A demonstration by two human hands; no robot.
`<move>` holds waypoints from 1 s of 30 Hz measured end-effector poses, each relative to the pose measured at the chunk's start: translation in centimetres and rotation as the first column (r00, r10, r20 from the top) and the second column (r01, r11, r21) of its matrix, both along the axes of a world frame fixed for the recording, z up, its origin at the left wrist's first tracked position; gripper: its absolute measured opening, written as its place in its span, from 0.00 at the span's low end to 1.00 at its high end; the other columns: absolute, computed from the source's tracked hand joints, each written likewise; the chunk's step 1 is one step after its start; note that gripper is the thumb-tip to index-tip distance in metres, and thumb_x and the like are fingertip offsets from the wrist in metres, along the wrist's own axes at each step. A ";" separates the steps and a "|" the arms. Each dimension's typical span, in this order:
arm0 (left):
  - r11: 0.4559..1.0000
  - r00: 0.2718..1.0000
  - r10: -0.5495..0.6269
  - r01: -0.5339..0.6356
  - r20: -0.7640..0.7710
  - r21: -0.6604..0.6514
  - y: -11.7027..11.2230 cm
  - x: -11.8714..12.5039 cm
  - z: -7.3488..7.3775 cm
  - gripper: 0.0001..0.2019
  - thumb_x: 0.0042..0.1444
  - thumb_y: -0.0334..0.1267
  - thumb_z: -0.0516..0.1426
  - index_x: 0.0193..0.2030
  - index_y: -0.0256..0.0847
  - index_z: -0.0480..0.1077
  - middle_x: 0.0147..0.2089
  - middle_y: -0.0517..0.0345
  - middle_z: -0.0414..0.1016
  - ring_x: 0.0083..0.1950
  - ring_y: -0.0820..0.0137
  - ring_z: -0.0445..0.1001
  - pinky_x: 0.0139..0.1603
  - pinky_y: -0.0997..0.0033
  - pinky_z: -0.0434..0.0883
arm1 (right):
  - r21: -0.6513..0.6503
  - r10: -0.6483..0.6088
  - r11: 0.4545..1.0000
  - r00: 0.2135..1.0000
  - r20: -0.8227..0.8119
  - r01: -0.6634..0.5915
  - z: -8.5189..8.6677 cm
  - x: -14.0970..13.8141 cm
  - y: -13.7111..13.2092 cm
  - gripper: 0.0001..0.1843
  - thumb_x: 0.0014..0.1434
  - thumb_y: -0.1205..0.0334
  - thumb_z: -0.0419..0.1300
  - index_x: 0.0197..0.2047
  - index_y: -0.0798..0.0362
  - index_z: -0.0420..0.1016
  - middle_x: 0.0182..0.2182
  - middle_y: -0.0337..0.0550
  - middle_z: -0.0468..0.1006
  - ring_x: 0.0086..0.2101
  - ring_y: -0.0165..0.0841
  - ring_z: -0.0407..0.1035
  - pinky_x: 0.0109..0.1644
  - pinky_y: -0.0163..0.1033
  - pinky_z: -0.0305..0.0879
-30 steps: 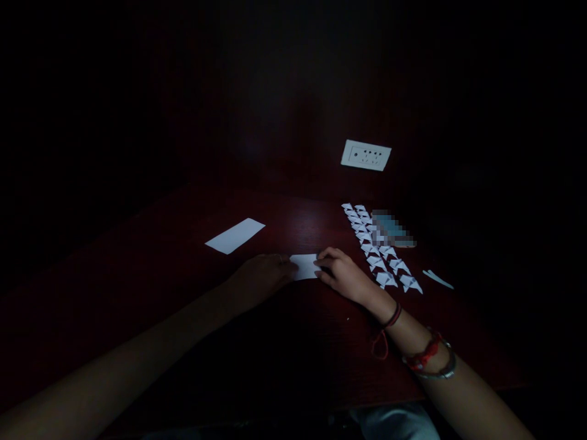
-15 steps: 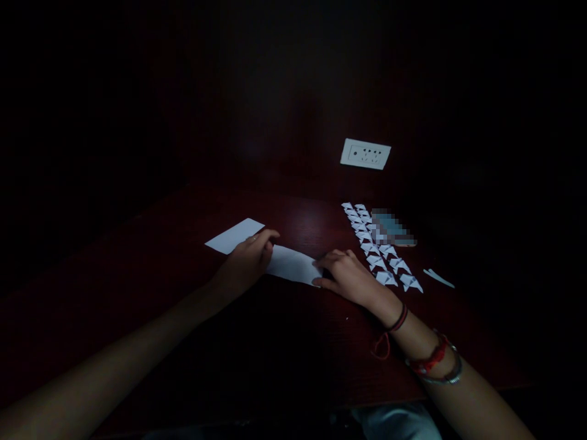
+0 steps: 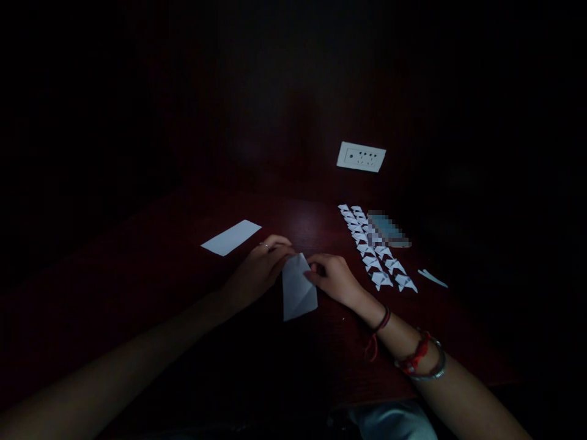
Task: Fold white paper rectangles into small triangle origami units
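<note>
A white paper strip [image 3: 299, 290] stands between my hands over the dark red table, its near end pointing toward me and a faint diagonal crease across it. My left hand [image 3: 263, 266], with a ring on one finger, pinches the strip's upper left edge. On the other side my right hand [image 3: 334, 278] is closed on its upper right edge, thumb and fingertips against the paper. Another flat white paper strip [image 3: 232, 237] lies to the left, beyond my left hand and apart from it.
Two rows of small folded paper pieces [image 3: 367, 249] lie to the right. Beside them is a blurred-out phone-like object [image 3: 389, 230], with narrow paper slips [image 3: 432, 278] nearer. A white wall socket [image 3: 361, 157] is behind the dark red table [image 3: 183, 220].
The held strip has turned from lying crosswise to pointing toward me and shows a crease. My right hand has moved left, and my left hand slightly right, so they are closer together.
</note>
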State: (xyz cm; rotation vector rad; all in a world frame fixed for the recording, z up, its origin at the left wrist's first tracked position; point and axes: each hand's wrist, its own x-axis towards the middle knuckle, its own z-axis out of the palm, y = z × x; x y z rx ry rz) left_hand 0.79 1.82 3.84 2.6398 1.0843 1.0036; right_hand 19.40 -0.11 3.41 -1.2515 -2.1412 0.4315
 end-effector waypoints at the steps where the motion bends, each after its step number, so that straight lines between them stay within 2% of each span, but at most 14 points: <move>1: 0.996 0.996 0.087 -0.087 0.002 0.013 0.0 0.0 -0.2 0.08 0.58 0.34 0.46 0.43 0.40 0.62 0.46 0.55 0.60 0.46 0.68 0.63 0.47 0.65 0.62 | -0.023 -0.052 0.998 0.998 -0.026 0.052 -0.1 0.1 0.1 0.06 0.50 0.69 0.54 0.33 0.55 0.70 0.23 0.35 0.68 0.24 0.24 0.60 0.29 0.29 0.54; 3: 0.975 0.974 0.224 -0.224 -0.013 -0.003 0.1 -0.1 -0.7 0.14 0.56 0.41 0.49 0.48 0.39 0.60 0.46 0.52 0.61 0.46 0.64 0.63 0.45 0.61 0.62 | -0.067 -0.155 0.986 0.985 -0.070 0.151 -0.4 0.2 0.4 0.03 0.48 0.67 0.55 0.29 0.55 0.69 0.22 0.34 0.67 0.23 0.23 0.59 0.28 0.28 0.53; 4: 0.968 0.968 0.247 -0.248 -0.037 -0.033 0.2 -0.1 -1.0 0.19 0.55 0.44 0.50 0.50 0.38 0.57 0.45 0.51 0.62 0.45 0.63 0.64 0.44 0.61 0.63 | -0.090 -0.195 0.978 0.977 -0.087 0.188 -0.5 0.3 0.5 0.03 0.48 0.66 0.55 0.27 0.56 0.68 0.21 0.34 0.66 0.23 0.23 0.59 0.27 0.28 0.52; 6: 0.969 0.971 0.217 -0.227 -0.098 -0.101 0.2 0.1 -1.5 0.25 0.53 0.47 0.51 0.55 0.38 0.53 0.42 0.52 0.66 0.43 0.63 0.66 0.42 0.60 0.63 | -0.133 -0.237 0.966 0.966 -0.100 0.224 -0.5 0.4 0.6 0.05 0.47 0.64 0.55 0.23 0.56 0.67 0.19 0.33 0.64 0.22 0.23 0.57 0.25 0.28 0.51; 8: 0.973 0.977 0.170 -0.187 -0.131 -0.137 0.2 0.3 -1.8 0.28 0.52 0.46 0.52 0.57 0.39 0.49 0.41 0.54 0.68 0.42 0.63 0.67 0.42 0.60 0.62 | -0.165 -0.231 0.963 0.969 -0.092 0.214 -0.5 0.4 0.6 0.08 0.48 0.62 0.53 0.21 0.55 0.65 0.18 0.32 0.62 0.21 0.23 0.56 0.24 0.28 0.49; 12: 0.978 0.982 0.140 -0.157 -0.130 -0.139 -0.1 0.7 -2.0 0.28 0.51 0.38 0.53 0.58 0.42 0.48 0.39 0.58 0.69 0.41 0.66 0.68 0.43 0.62 0.62 | -0.137 -0.198 0.973 0.977 -0.077 0.187 -0.4 0.4 0.7 0.15 0.51 0.60 0.49 0.17 0.55 0.63 0.17 0.34 0.61 0.21 0.24 0.56 0.26 0.29 0.50; 15: 0.985 0.985 0.118 -0.132 -0.127 -0.111 -0.4 0.9 -1.9 0.27 0.51 0.35 0.52 0.58 0.44 0.48 0.39 0.58 0.68 0.41 0.67 0.68 0.42 0.64 0.62 | -0.118 -0.253 0.963 0.964 -0.078 0.243 -0.5 0.4 1.0 0.13 0.50 0.60 0.52 0.17 0.55 0.63 0.20 0.35 0.64 0.24 0.25 0.59 0.29 0.30 0.52; 22: 0.996 0.979 0.085 -0.091 -0.186 -0.022 -1.0 1.2 -1.8 0.26 0.52 0.31 0.51 0.58 0.43 0.49 0.38 0.58 0.69 0.40 0.67 0.67 0.42 0.63 0.62 | -0.233 -0.338 0.921 0.939 -0.072 0.313 -0.6 0.3 1.4 0.12 0.46 0.60 0.53 0.16 0.55 0.66 0.15 0.33 0.62 0.20 0.24 0.57 0.25 0.30 0.49; 30: 0.999 0.980 0.040 -0.043 -0.194 -0.011 -0.8 1.3 -2.3 0.27 0.52 0.28 0.49 0.59 0.41 0.47 0.39 0.58 0.70 0.40 0.68 0.68 0.42 0.64 0.62 | -0.387 -0.310 0.889 0.944 -0.114 0.245 -0.9 0.1 1.3 0.15 0.48 0.60 0.52 0.16 0.56 0.68 0.10 0.33 0.62 0.15 0.22 0.55 0.20 0.29 0.49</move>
